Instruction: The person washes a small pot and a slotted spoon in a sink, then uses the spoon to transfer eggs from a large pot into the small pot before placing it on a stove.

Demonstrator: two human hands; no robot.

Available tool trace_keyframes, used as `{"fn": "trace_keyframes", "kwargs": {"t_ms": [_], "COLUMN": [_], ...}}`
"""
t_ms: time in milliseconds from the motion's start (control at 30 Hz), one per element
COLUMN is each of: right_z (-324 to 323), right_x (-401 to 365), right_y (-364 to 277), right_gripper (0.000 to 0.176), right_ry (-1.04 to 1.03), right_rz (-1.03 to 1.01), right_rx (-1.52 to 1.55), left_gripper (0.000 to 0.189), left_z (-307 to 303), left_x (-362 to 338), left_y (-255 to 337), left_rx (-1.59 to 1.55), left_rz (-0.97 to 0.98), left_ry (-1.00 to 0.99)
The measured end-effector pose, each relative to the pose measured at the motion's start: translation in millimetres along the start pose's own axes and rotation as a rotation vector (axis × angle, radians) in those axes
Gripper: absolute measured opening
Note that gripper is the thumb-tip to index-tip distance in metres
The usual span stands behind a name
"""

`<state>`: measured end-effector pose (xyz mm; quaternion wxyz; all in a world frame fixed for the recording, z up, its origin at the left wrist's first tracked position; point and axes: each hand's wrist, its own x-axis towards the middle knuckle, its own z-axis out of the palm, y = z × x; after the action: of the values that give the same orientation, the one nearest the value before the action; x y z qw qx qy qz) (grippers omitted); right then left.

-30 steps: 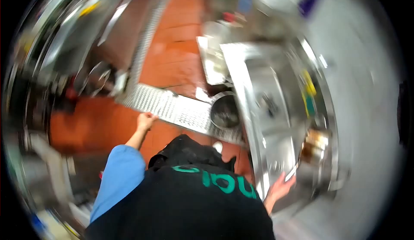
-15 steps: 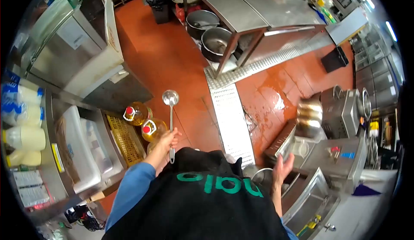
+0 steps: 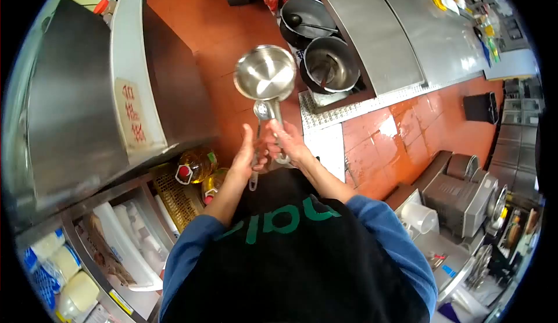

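My right hand [image 3: 289,143] is closed round the handle of a shiny steel saucepan [image 3: 265,72], held out in front of my apron with its round bowl facing up. Close beside it, my left hand [image 3: 246,153] grips a long-handled steel ladle [image 3: 254,181]. The ladle's small bowl overlaps the saucepan's underside and handle in this view. Both hands are near each other at the middle of my body, over the floor. Below and left of my left hand stand bottles of yellow oil [image 3: 200,165] with red caps.
Two large dark pots [image 3: 330,64] stand low beside a steel counter [image 3: 372,29]. A yellow crate [image 3: 177,198] and a white bin [image 3: 131,253] are at the left, under a steel cabinet [image 3: 75,108]. The red tiled floor [image 3: 383,134] looks wet. A white jug [image 3: 419,217] stands at the right.
My right hand, earlier bare at the right, now holds a saucepan at the centre. My left hand has drawn the ladle in beside it. The camera view has shifted.
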<state>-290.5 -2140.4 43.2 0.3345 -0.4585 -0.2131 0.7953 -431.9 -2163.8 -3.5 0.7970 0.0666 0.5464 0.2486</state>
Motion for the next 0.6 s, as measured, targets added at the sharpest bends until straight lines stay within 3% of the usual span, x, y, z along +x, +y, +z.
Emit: {"fn": "trace_keyframes", "kwargs": {"t_ms": [33,67,100,167,200,233,300,367,433,500,533,567,600], "right_z": [-1,3,8,19,27,31,36,22,24,0,-14,-46,-67], "right_x": [22,35,50,76,84,92,126,154,151,171,196,234,265], "right_y": [-6,-14,-23,-34,-44,-42,-59,-53,-106,-135,-159,-174,-188], "right_gripper": [0.038,0.039,0.04,0.043,0.046,0.046,0.051,0.046,0.041,0.044,0.045,0.043,0.039], "right_ry": [-0.073,-0.122,-0.174,-0.264,-0.202,-0.191,-0.207,-0.088,-0.22,0.067,0.314,0.415,0.585], "right_rz": [-0.023,-0.053,-0.094,-0.073,-0.059,-0.034,-0.009,-0.529,-0.219,-0.289,-0.147,-0.37,-0.435], "right_rx": [-0.075,-0.174,-0.271,-0.398,-0.656,-0.638,-0.909,-1.201,-1.379,-1.321,-1.246,-1.143,-1.106], "left_gripper": [0.094,0.094,0.09,0.082,0.06,0.06,0.044,0.023,0.02,0.018,0.018,0.018,0.018], "left_z": [1,-1,-7,2,0,-4,-7,-5,-28,-55,-65,-73,-81], "left_x": [-7,-2,5,12,16,22,48,72,98,122,131,140,147], "left_y": [24,41,61,91,110,114,145,175,189,190,194,199,192], "left_rx": [-0.012,-0.006,-0.041,0.066,0.038,0.038,-0.03,-0.078,-0.13,0.171,0.163,0.155,0.049], "left_rz": [0.009,-0.003,-0.044,0.085,-0.046,-0.078,-0.035,0.111,0.089,0.094,0.033,-0.034,-0.032], "left_ry": [-0.058,0.016,-0.099,-0.069,-0.013,-0.009,0.015,0.08,0.111,0.293,0.3,0.308,0.313]}}
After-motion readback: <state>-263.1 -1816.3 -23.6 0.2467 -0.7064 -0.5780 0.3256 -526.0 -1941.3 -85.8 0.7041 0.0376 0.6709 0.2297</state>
